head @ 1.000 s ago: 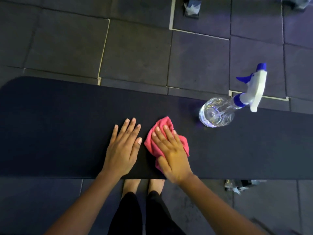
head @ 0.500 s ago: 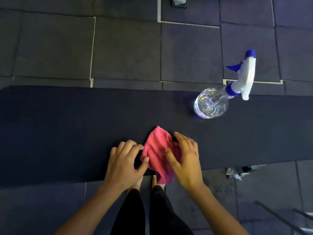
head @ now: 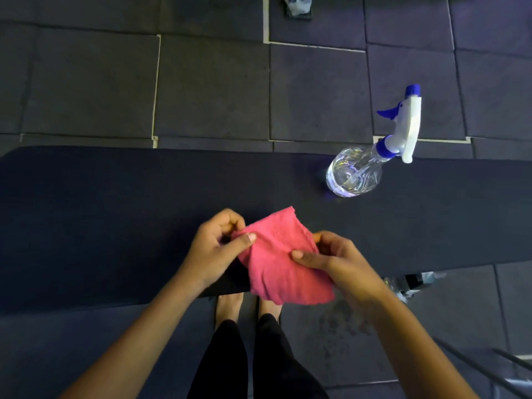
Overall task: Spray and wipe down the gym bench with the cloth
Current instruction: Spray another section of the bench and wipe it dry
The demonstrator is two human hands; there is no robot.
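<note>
Right now I see both hands holding the pink cloth (head: pixel 276 263) over the near edge of the dark padded tabletop (head: pixel 100 211). The left hand (head: pixel 214 249) pinches the cloth's left edge, fingers (head: pixel 230 218) curled and thumb pressed on top. The right hand (head: pixel 339 260) grips the right side, thumb laid across the fabric. The cloth's lower part hangs past the tabletop's edge. A clear spray bottle (head: pixel 357 174) stands upright toward the tabletop's far side, to the right, well apart from the hands.
</note>
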